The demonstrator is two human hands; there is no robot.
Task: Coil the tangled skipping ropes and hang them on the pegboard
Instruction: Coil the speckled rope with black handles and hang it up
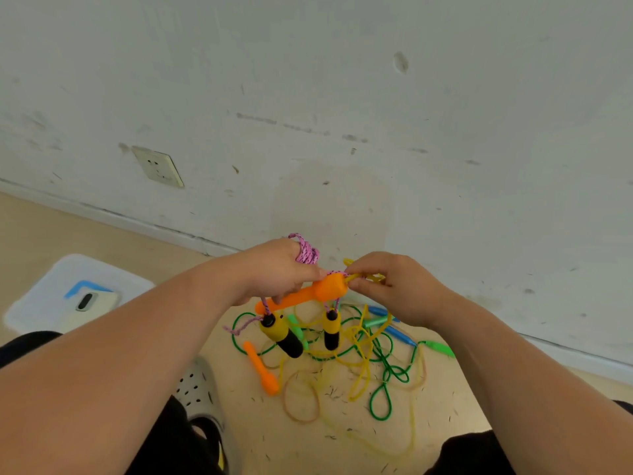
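Together, hands on orange handle.

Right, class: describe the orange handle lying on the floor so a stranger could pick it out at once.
Start at the tangle of ropes on the floor below the wall. At its left edge, nearest the grey perforated shoe, lies the orange handle. Unlike its twin, held in the hands, this one lies untouched on the floor.

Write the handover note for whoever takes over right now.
Left hand: shut on coiled pink rope; its two yellow-black handles dangle below.
Right hand: pinching yellow rope at the raised orange handle.
On floor: tangled green rope, yellow loops, second orange handle, blue handles.
Done: pink mostly coiled.
Left: free yellow rope, coil the rest, hang all; pegboard not in view.
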